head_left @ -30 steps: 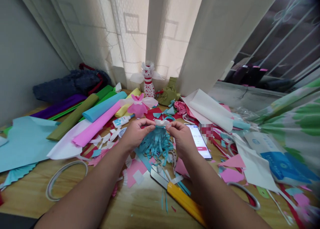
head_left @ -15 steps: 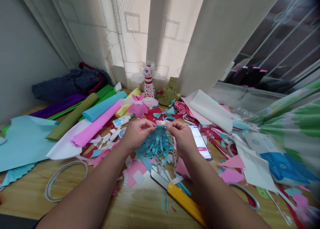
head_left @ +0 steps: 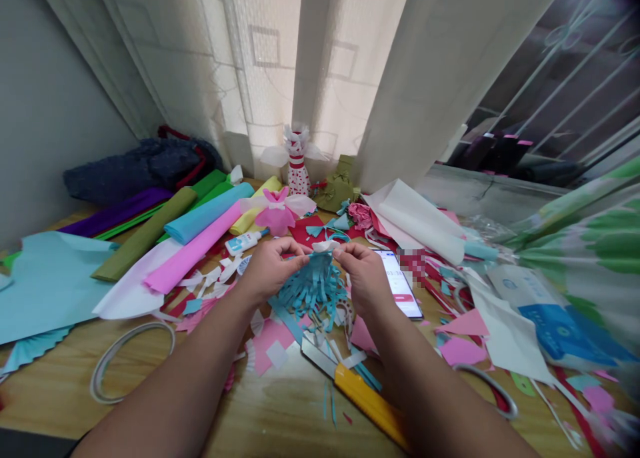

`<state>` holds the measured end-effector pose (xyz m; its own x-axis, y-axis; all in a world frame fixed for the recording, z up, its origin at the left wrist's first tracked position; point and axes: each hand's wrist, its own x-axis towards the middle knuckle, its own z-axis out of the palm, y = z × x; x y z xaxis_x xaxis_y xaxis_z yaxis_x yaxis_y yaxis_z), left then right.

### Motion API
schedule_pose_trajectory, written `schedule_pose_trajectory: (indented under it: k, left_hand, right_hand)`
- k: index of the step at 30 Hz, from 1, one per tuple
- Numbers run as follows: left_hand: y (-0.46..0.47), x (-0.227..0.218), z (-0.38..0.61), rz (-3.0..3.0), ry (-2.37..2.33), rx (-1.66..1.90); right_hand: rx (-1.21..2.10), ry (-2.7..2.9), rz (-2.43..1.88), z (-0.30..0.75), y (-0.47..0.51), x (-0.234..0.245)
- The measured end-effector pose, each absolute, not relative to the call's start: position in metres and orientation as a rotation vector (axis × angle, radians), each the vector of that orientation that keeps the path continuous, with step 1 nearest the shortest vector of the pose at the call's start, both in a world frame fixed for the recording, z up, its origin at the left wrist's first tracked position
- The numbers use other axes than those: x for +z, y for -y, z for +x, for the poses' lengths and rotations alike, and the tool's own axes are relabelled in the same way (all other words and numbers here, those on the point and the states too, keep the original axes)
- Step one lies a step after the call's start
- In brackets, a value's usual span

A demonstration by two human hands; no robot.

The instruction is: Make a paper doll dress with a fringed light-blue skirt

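Note:
A small paper figure (head_left: 314, 281) with a fringed blue skirt and a white top hangs between my hands above the wooden table (head_left: 280, 411). My left hand (head_left: 273, 269) pinches its upper left side, fingers closed. My right hand (head_left: 364, 275) pinches the white top from the right, fingers closed too. Blue fringe strips dangle between both palms.
A yellow-handled cutter (head_left: 357, 391) lies just below my hands, a phone (head_left: 399, 282) to the right. Rolls of crepe paper (head_left: 200, 223), a glue bottle (head_left: 243, 243), a pink paper doll (head_left: 278, 211), a white-red doll (head_left: 296, 157), tape rings (head_left: 116, 361) and paper scraps cover the table.
The blue figure has tilted slightly and its white top has shifted a little under my fingers. Both hands stay in nearly the same place.

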<state>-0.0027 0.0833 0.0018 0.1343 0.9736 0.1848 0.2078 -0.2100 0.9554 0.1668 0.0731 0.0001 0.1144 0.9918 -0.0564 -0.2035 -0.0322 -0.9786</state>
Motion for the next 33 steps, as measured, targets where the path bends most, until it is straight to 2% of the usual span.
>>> schedule_pose_trajectory:
  k: [12, 23, 33]
  left_hand:
    - [-0.083, 0.019, 0.014, 1.628, -1.157, 1.115]
    - [-0.081, 0.015, 0.018, 1.595, -1.225, 1.115]
    - [-0.074, 0.016, -0.011, 1.796, -1.312, 1.01]
  right_hand:
    - [1.231, 1.021, -1.064, 0.166, -0.071, 0.002]
    - [1.152, 1.068, -1.123, 0.165, -0.076, 0.0]
    - [1.032, 1.216, -1.164, 0.185, -0.066, -0.012]
